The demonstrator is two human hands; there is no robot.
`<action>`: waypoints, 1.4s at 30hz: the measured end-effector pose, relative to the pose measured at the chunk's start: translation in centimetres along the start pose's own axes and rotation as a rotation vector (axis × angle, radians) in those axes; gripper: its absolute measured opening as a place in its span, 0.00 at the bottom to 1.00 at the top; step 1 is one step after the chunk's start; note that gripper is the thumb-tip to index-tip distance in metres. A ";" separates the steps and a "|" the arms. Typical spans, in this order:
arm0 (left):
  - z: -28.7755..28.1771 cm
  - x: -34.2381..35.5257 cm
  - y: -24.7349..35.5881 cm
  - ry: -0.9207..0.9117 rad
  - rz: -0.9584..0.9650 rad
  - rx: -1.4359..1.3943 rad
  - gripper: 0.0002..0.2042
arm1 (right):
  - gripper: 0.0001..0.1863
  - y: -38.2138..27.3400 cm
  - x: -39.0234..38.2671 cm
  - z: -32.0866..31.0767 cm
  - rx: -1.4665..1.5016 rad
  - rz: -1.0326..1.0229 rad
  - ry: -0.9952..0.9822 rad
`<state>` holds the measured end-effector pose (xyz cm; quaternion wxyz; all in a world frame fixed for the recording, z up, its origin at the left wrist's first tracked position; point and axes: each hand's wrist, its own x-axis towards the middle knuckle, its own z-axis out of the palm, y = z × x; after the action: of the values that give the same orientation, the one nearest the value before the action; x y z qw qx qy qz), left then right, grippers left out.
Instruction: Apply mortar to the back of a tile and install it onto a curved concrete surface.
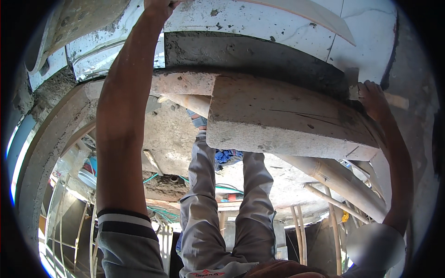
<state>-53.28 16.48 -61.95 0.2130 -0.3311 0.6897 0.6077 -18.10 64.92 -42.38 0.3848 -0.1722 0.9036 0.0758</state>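
At the top edge my left hand is largely cut off, so its fingers cannot be made out; it is over the pale tiles. My right hand is closed around a wooden-handled tool. The handle end sticks out right of the hand, and a blurred, flat grey head shows on its other side. This head is at the right end of a strip of dark grey mortar. White marbled tiles, specked with mortar, border the strip on its far side.
A thin pale slab lies across the tiles. Nearer me is a thick, rough-edged block or board. Below are bamboo poles, a blue cloth, green hose and my legs. A curved board is at the upper left.
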 end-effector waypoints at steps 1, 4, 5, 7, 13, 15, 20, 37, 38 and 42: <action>-1.0 0.5 -0.9 -0.065 0.132 -0.045 0.10 | 0.22 -0.7 0.0 -0.7 0.087 0.068 0.069; -0.7 0.8 -1.8 -0.096 0.294 0.010 0.12 | 0.21 -2.2 0.1 -1.8 0.348 0.100 0.236; 0.9 0.1 -2.2 -0.063 0.322 0.105 0.13 | 0.21 -2.5 -0.1 -3.3 0.347 0.098 0.227; 2.7 -1.7 -2.4 0.017 0.384 0.325 0.15 | 0.18 -6.0 1.7 -9.3 0.825 0.368 -0.033; 2.0 -3.6 -1.9 0.138 0.515 0.721 0.15 | 0.15 -11.8 6.4 -10.0 0.895 0.116 0.106; 0.8 -2.3 -1.8 0.041 0.541 0.750 0.16 | 0.15 -13.4 9.5 -8.8 0.901 0.075 0.075; -1.8 -4.8 -2.5 -0.108 0.401 0.721 0.18 | 0.16 -16.5 13.0 -10.4 0.976 -0.077 0.256; -12.6 -19.9 -16.5 0.580 -0.404 -0.661 0.26 | 0.18 -17.1 15.8 -8.5 0.856 -0.163 0.265; -11.7 -19.2 -17.0 0.577 -0.401 -0.668 0.26 | 0.18 -16.6 16.4 -7.9 0.850 -0.163 0.270; -8.5 -18.4 -14.7 0.755 -0.533 -0.229 0.29 | 0.19 -16.2 17.3 -9.1 0.819 -0.166 0.116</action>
<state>-29.18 11.14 -57.91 0.0578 -0.7156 0.5384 0.4412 -29.32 43.09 -48.64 0.3745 -0.0812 0.8625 -0.3305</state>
